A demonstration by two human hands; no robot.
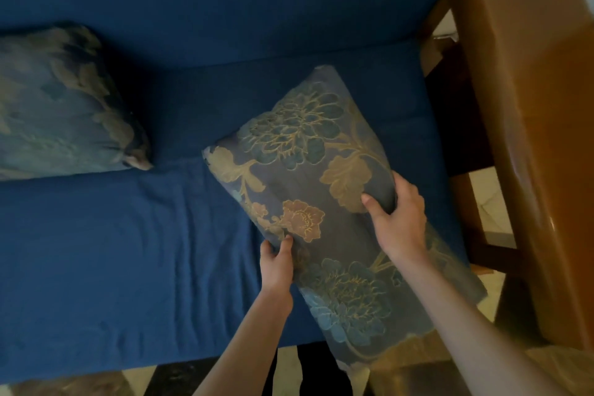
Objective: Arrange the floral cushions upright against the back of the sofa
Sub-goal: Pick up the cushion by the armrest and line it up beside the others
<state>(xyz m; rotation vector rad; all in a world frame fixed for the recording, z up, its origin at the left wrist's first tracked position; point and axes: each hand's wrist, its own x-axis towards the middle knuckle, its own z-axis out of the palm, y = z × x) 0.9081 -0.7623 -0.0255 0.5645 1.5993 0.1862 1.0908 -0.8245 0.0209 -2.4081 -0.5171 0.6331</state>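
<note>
A blue-grey floral cushion (321, 202) is held over the right part of the blue sofa seat (112, 251), tilted, its far corner pointing at the sofa back (225, 3). My left hand (276, 264) grips its left edge, thumb on top. My right hand (398, 219) clasps its right edge, fingers wrapped behind. A second floral cushion (61, 106) leans against the sofa back at the left, apart from both hands.
A wooden armrest and frame (530, 138) run along the sofa's right side, close to the held cushion. Light floor tiles (491, 212) show beyond it. Dark floor (180, 376) lies under the seat's front edge.
</note>
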